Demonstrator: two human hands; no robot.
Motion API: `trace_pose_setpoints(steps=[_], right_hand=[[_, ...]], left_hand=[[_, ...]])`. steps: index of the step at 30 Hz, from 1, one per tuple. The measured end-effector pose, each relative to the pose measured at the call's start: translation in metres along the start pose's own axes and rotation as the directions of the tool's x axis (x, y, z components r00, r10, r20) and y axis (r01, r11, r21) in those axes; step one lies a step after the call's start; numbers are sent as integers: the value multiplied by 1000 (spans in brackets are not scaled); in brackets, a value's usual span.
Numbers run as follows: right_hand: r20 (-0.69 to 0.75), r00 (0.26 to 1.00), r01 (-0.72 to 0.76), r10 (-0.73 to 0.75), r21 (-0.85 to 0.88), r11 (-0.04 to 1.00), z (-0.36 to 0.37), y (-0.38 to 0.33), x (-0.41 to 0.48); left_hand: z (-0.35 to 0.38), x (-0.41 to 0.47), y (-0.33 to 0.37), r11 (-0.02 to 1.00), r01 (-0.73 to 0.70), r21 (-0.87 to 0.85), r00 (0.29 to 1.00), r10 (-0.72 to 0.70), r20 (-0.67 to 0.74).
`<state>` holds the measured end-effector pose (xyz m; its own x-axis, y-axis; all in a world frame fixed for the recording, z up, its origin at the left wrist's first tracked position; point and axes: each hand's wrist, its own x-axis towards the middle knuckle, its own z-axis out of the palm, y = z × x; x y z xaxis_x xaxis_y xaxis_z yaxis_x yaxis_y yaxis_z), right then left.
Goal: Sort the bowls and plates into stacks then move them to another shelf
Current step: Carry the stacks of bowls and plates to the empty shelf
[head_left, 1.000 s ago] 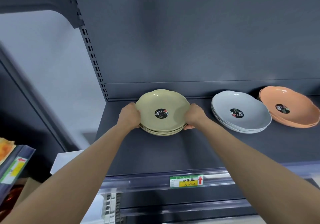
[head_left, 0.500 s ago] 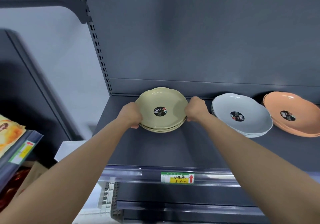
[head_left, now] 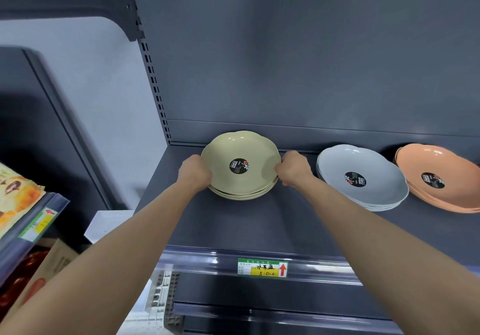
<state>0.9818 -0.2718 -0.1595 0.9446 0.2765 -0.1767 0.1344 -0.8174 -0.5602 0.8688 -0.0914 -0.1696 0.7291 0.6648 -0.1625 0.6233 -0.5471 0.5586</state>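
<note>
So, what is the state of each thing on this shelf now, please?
yellow plate stack: on the shelf, held at both sides
left hand: grips its left rim
right hand: grips its right rim
grey plate stack: stacked, untouched
orange plate stack: stacked, untouched

1. Bright, even light falls from above. The grey back panel (head_left: 311,62) carries a broad pale sheen.
2. Shadows are soft: a thin dark rim under the yellow plate stack (head_left: 241,179) and a darker patch behind the orange plates (head_left: 441,160).
3. White glare streaks the clear price rail (head_left: 207,262).
4. Wide-angle distortion bows the slotted upright (head_left: 153,80) and the front edge of the shelf (head_left: 233,225).
5. The food packaging (head_left: 15,194) at the left edge is blurred, while the centre is sharp.
</note>
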Motion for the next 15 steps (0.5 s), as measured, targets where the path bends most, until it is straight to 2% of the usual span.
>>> trace_pose_setpoints(steps=[6, 12, 15], right_hand=[[-82, 997, -4, 2, -21, 1000, 1, -5, 1], [-116, 992, -50, 44, -49, 998, 6, -10, 3], [-123, 991, -68, 60, -63, 996, 9, -10, 5]], left_hand=[[-3, 3, 4, 996, 27, 87, 999, -29, 21], [-1, 3, 2, 998, 52, 25, 998, -54, 43], [-1, 5, 4, 998, 58, -20, 994, -56, 97]])
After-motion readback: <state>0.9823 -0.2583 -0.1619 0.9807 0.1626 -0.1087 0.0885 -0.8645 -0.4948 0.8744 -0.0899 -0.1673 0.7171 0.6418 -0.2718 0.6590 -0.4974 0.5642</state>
